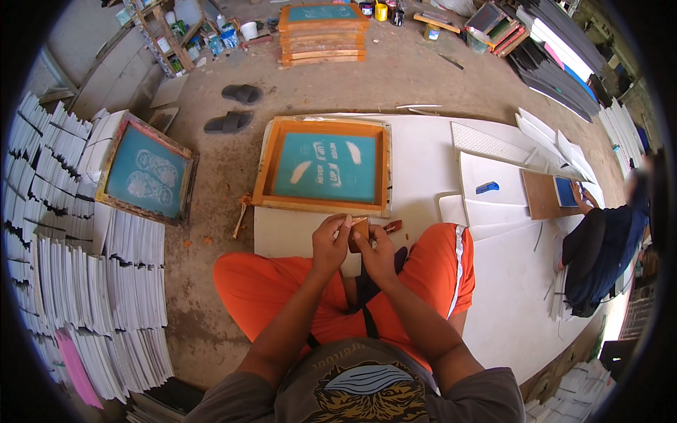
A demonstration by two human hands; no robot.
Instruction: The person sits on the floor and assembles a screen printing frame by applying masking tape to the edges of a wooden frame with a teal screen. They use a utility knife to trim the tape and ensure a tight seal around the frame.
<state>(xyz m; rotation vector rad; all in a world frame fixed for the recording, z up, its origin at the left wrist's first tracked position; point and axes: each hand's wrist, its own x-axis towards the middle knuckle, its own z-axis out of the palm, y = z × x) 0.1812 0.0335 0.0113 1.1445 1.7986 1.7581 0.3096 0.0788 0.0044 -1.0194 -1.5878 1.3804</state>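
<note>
In front of my lap, both hands hold a small glossy brown piece (361,227) that looks like a roll of brown tape. My left hand (331,243) pinches its left edge, where something shiny shows between the fingertips. My right hand (377,252) grips its right side, thumb on the front. A dark red-brown object (393,226), too small to name, lies just right of my right hand. Just beyond my hands, a screen printing frame (386,162) lies flat on a white sheet (423,134). Its mesh is teal with pale lettering and marks, and brown strips line its inner border.
A second screen frame (185,190) leans on stacked white sheets (77,282) at left. Slippers (229,123) lie on the floor; stacked frames (323,46) stand farther off. At right, a co-worker (599,247) handles a blue panel (565,192) near a blue cutter (487,187).
</note>
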